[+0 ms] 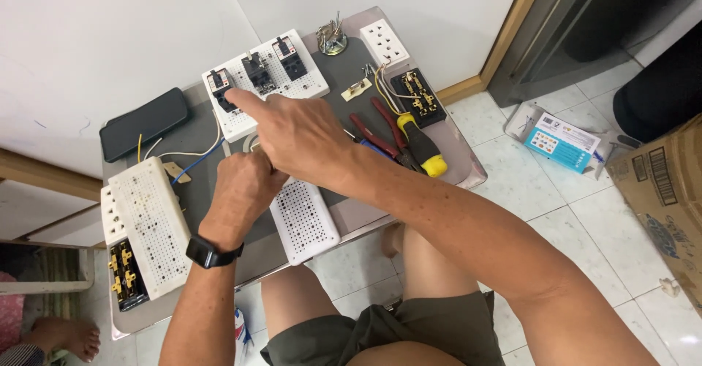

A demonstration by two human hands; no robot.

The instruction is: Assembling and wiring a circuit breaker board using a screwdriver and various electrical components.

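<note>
The right hand (300, 136) points one finger onto a black switch (221, 88) on the white board with holes (265, 81). The left hand (241, 187) is a closed fist just below it; I cannot tell what it holds. Pliers (380, 136) lie right of the hands.

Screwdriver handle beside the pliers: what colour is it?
The screwdriver handle is yellow and black, seen in the head view.

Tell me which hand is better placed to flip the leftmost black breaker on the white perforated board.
Right. The right hand has its index fingertip on the leftmost black breaker of the white perforated board. The left hand is fisted lower on the table.
</note>
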